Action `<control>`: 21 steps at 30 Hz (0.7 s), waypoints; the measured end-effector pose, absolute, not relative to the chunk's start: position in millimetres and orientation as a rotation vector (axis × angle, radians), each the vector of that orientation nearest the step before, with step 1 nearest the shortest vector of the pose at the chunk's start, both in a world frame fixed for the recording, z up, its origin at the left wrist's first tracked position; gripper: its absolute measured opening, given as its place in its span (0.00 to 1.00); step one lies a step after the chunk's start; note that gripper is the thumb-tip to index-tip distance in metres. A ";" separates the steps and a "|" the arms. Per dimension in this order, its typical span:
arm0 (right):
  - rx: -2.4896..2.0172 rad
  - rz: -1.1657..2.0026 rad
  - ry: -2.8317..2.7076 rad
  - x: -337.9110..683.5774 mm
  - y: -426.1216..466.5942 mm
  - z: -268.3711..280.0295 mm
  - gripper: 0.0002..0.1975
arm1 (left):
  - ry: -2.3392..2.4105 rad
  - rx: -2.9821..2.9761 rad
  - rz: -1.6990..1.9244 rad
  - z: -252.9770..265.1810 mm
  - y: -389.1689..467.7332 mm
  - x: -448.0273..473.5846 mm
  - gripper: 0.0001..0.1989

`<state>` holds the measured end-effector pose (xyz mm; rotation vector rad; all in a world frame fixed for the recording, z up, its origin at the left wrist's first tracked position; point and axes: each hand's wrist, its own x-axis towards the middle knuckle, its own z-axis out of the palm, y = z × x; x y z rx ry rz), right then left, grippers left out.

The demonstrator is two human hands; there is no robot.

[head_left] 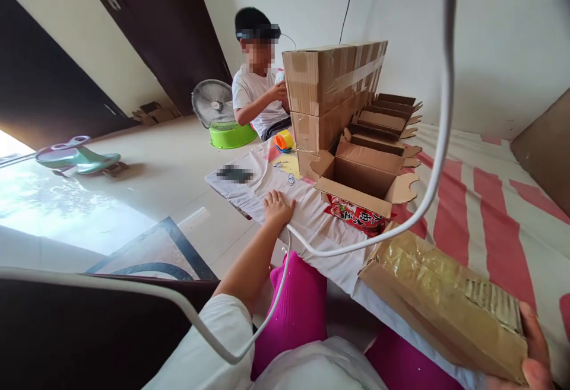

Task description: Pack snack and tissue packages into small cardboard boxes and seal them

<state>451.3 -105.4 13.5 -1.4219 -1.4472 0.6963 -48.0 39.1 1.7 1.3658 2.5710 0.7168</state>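
1. Head view: a white cable hangs closest.
2. A taped box lies at the cloth's near edge; the right hand curls round its outer end.
3. The left hand spreads flat on the cloth, holding nothing.
4. The box looks stiff, its tape slick, weight uncertain; bare cardboard sides probably grip best.

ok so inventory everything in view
taped box: 1, brown, near right
closed boxes: several, brown, stacked centre
open boxes: several, brown, right of stack
packet: 1, red, by nearest open box
orange item: 1, orange-yellow, left of stack
fan: 1, grey, floor
ride-on toy: 1, teal-purple, floor left
doors: 2, dark, back left
cable: 1, white, foreground
cloth: 1, red-white, beneath boxes
other person: 1, white shirt, far end
left hand: 1, bare, on cloth
right hand: 1, bare, on taped box
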 end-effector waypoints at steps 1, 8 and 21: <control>-1.392 0.752 -1.267 443.8 -104.6 18.0 0.34 | 2.576 1.378 0.693 -2.0 37.4 -48.5 0.37; -1.217 0.881 -1.007 435.7 -101.8 16.9 0.39 | 2.539 1.430 0.675 -19.5 10.4 -0.5 0.35; -1.322 0.321 -1.936 455.1 -86.3 75.8 0.25 | 1.114 2.204 1.115 74.2 -40.7 143.3 0.33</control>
